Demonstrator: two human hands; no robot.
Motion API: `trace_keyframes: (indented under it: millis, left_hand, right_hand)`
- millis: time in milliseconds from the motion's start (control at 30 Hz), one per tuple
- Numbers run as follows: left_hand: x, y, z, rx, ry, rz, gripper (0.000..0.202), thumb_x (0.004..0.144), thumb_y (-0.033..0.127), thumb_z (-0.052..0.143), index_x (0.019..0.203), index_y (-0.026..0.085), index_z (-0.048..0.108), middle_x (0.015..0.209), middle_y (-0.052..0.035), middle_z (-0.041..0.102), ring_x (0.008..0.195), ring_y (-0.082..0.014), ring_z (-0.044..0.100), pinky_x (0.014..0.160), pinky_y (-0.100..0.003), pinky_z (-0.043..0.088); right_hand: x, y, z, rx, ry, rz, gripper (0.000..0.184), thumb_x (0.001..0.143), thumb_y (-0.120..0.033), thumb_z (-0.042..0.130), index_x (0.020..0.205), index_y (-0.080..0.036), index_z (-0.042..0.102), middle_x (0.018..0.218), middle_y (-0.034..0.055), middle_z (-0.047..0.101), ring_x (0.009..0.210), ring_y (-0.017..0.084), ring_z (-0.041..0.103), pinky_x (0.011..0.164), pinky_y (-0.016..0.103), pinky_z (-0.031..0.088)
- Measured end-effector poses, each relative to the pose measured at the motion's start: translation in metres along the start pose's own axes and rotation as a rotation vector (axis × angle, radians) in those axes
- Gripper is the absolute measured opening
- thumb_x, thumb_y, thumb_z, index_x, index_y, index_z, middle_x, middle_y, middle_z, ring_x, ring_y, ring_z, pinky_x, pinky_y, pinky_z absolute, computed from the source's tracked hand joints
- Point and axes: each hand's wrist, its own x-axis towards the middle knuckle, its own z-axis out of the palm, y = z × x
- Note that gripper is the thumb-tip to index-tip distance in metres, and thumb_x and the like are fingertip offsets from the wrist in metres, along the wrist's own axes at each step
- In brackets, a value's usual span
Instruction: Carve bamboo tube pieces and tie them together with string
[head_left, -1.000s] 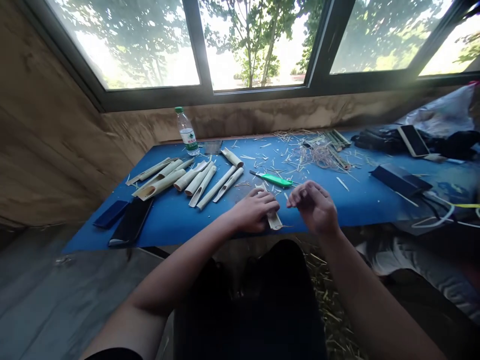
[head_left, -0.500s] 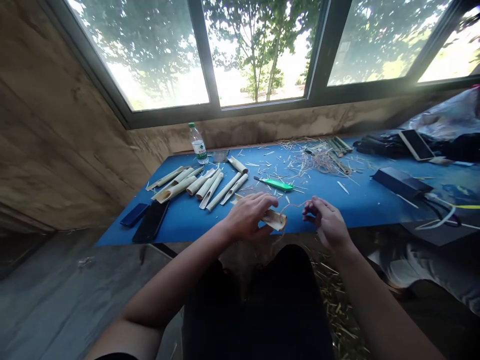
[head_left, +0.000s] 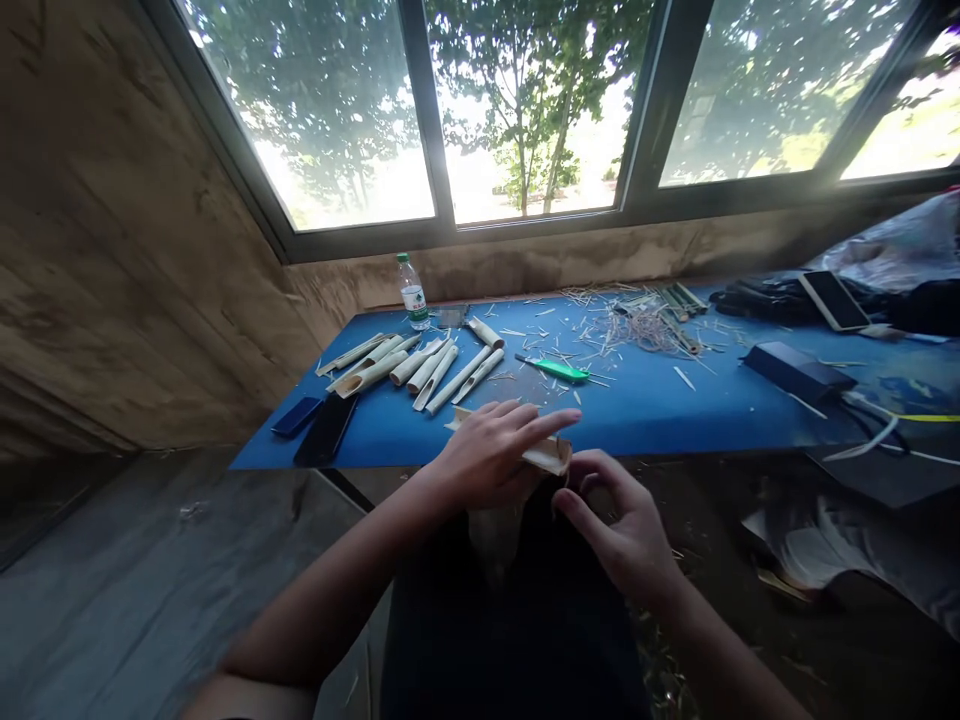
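Two hands at desk (head_left: 675, 400) edge: left hand (head_left: 487, 455) w/ grip clamped on bamboo piece (head_left: 551, 455), now pulled back off the top. Right hand (head_left: 622, 525) has dropped just below its end, fingers curled; I can't tell if they pinch anything.

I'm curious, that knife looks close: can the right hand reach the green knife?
Probably yes. The green knife lies uncovered on the blue table, just past the right hand; only the bamboo piece held by the left hand sits near the way.
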Motion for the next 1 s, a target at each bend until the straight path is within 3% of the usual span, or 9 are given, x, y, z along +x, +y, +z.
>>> trace_keyframes:
  millis: [133,267,433,533,700,1000]
  left_hand:
    - [-0.006,0.007,-0.005,-0.043,-0.016,-0.069,0.044,0.101,0.027,0.061,0.144,0.022,0.06,0.119,-0.0108,0.075,0.103,-0.0292,0.067,0.086,-0.039,0.048]
    - [-0.017,0.017,-0.009,-0.286,0.031,-0.229,0.025,0.108,0.023,0.054,0.132,0.022,0.06,0.134,-0.0117,0.073,0.114,-0.0258,0.069,0.093,-0.036,0.051]
    - [-0.031,0.022,-0.018,-0.308,-0.033,-0.353,0.007,0.107,0.028,0.055,0.111,0.022,0.058,0.108,-0.0066,0.072,0.088,-0.0212,0.064,0.076,-0.032,0.045]
    - [-0.037,0.019,-0.025,-0.318,-0.091,-0.338,0.015,0.101,0.036,0.061,0.109,0.023,0.058,0.101,-0.0042,0.067,0.086,-0.0217,0.059,0.076,-0.033,0.044]
    - [-0.042,0.016,-0.028,-0.386,-0.035,-0.368,0.026,0.113,0.043,0.046,0.115,0.021,0.058,0.106,-0.0059,0.066,0.09,-0.0218,0.059,0.08,-0.034,0.043]
    - [-0.047,0.016,-0.02,-0.633,-0.011,-0.467,0.031,0.11,0.051,0.063,0.112,0.02,0.058,0.092,0.0002,0.062,0.08,-0.0164,0.055,0.071,-0.029,0.042]
  right_hand:
    - [0.0,0.0,0.016,0.159,-0.002,0.01,0.016,0.108,-0.034,0.071,0.096,-0.026,0.077,0.094,0.0051,0.073,0.087,0.024,0.068,0.08,0.039,0.055]
    - [-0.004,0.004,0.025,0.054,0.0,-0.106,0.01,0.106,-0.026,0.073,0.099,-0.026,0.08,0.096,0.0064,0.075,0.09,0.026,0.069,0.081,0.04,0.055]
    - [-0.005,0.003,0.039,0.056,-0.066,-0.128,0.009,0.106,-0.024,0.071,0.1,-0.027,0.076,0.097,0.0063,0.073,0.089,0.026,0.068,0.079,0.041,0.055]
    - [-0.003,0.002,0.046,0.079,-0.106,-0.128,0.008,0.106,-0.023,0.071,0.102,-0.027,0.076,0.099,0.007,0.073,0.091,0.026,0.069,0.078,0.041,0.056]
    - [-0.003,0.003,0.052,0.05,-0.178,-0.144,0.008,0.106,-0.02,0.07,0.103,-0.027,0.075,0.101,0.0058,0.073,0.093,0.024,0.068,0.082,0.041,0.056]
    - [-0.006,0.003,0.042,0.023,-0.139,-0.121,0.01,0.108,-0.02,0.069,0.104,-0.026,0.075,0.101,0.0043,0.072,0.095,0.022,0.068,0.084,0.038,0.056]
